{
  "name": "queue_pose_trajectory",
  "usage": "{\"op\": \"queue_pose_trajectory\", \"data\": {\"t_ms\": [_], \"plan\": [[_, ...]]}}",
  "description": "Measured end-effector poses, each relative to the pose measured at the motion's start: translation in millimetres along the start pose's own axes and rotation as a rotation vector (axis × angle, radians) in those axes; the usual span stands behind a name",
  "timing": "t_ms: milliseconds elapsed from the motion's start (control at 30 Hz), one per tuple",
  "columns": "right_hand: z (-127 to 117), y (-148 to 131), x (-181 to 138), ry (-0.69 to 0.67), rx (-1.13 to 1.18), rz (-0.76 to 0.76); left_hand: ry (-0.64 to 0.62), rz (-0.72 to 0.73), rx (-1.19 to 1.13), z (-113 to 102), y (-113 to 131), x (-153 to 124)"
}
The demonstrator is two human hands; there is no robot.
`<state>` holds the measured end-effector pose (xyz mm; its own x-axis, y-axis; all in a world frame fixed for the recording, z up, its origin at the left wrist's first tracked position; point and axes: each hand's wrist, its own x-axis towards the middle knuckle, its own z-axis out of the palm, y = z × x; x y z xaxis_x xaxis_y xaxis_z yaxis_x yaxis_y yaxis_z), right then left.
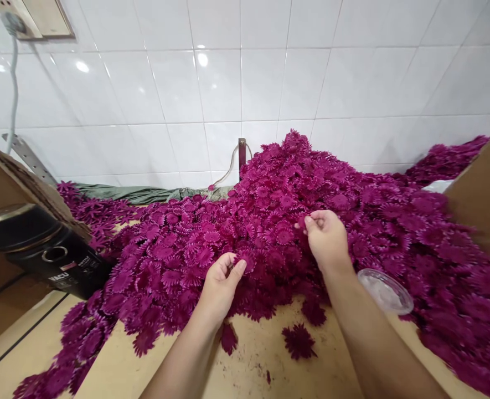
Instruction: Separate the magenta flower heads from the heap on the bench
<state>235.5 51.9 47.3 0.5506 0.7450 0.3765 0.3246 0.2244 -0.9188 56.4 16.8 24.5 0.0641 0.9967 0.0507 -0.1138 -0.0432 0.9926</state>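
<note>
Flower head (247, 259), magenta, one: at the left hand's fingertips, on the near face of the heap.
Left hand (221, 284): thumb and forefinger nearly meeting at that flower's edge; whether they pinch it, cannot tell.
Right hand (328, 239): fingertips drawn close together over the heap; any piece between them too blurred to tell.
Heap of like flower heads (278, 194): beneath, between and beyond both grips, spreading to either side.
Loose flower (299, 341): nearer the wearer than the grips, on the tan work surface (261, 360).
Clear plastic container (385, 292): right of the right grip, beside the forearm.
Black canister (57, 255): well left of the left grip.
Progress, by judgement: handling under way; nearly all flowers lie massed; no separate finished lot distinguishable, so the share done cannot be told.
</note>
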Motion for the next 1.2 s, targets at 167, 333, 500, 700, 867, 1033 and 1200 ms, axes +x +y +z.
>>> {"op": "queue_pose_trajectory", "data": {"t_ms": [167,333,500,700,867,1033,1200], "plan": [[-6,-4,-3,-0.141,-0.238,-0.3,-0.033,-0.047,-0.035,2,-1,3],[5,-25,-52,-0.462,-0.204,-0.263,-0.018,-0.035,-0.015,5,-6,4],[13,-24,-65,-0.752,-0.039,-0.02,-0.031,-0.062,-0.03,6,-6,2],[13,-17,-58,-0.669,-0.017,0.023,-0.129,-0.037,0.03,7,-2,0],[9,-14,-32,-0.295,-0.073,-0.059,-0.073,-0.021,-0.012,8,-3,1],[-8,-5,8,-0.053,-0.235,-0.102,0.035,-0.076,-0.146,1,-4,1],[-5,-18,-17,-0.19,-0.408,-0.415,-0.026,-0.145,-0.229,4,-6,2]]}}
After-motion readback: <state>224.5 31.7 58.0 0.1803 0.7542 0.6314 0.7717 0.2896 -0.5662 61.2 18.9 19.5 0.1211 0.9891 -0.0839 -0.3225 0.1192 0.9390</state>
